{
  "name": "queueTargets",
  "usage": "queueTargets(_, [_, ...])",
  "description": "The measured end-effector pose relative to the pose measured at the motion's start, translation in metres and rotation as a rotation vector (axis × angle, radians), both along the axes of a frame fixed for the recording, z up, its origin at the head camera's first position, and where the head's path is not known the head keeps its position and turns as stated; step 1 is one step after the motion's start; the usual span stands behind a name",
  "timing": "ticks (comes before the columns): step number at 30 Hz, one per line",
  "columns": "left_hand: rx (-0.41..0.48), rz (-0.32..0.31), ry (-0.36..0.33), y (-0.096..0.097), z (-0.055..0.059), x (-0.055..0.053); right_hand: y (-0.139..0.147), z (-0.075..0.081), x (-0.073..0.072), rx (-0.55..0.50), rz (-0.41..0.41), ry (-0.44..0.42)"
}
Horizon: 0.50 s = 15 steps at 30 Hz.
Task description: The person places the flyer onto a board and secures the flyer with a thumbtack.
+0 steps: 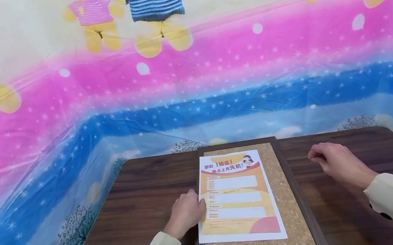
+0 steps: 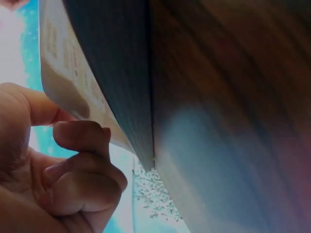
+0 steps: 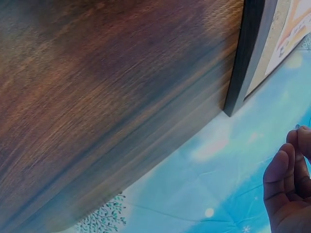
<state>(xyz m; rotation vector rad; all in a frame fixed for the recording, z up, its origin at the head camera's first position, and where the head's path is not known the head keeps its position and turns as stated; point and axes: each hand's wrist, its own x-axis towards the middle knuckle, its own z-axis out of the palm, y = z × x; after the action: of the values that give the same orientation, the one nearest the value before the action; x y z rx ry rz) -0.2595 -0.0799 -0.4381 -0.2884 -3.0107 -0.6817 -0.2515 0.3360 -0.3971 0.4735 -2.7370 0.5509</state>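
A printed paper sheet (image 1: 235, 201) in orange and pink lies over a cork board (image 1: 295, 209) with a dark wooden frame. My left hand (image 1: 185, 214) pinches the sheet's left edge between thumb and forefinger. The left wrist view shows that paper edge (image 2: 68, 73) bending up a little, the other fingers curled below it. Off to the right of the board, my right hand (image 1: 341, 164) is raised with thumb and fingertips together. They pinch a tiny, pale, clear-looking thing (image 3: 297, 127), mostly covered by the fingers; I cannot tell what it is.
The board stands on a dark wood-grain table (image 1: 145, 189), its frame (image 3: 243, 63) raised above the tabletop. Behind and at the sides hangs a colourful cloth (image 1: 188, 68) printed with bears, snowflakes and trees.
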Motion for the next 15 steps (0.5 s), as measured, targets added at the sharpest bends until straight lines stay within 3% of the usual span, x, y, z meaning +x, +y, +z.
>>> queueTargets(5, [-0.033, -0.020, -0.006, 0.006, -0.002, 0.001, -0.003, 0.001, -0.004, -0.003, 0.004, 0.001])
queueTargets(15, [-0.107, -0.053, -0.023, 0.018, -0.002, -0.002, -0.019, 0.020, -0.027, -0.049, 0.023, 0.033])
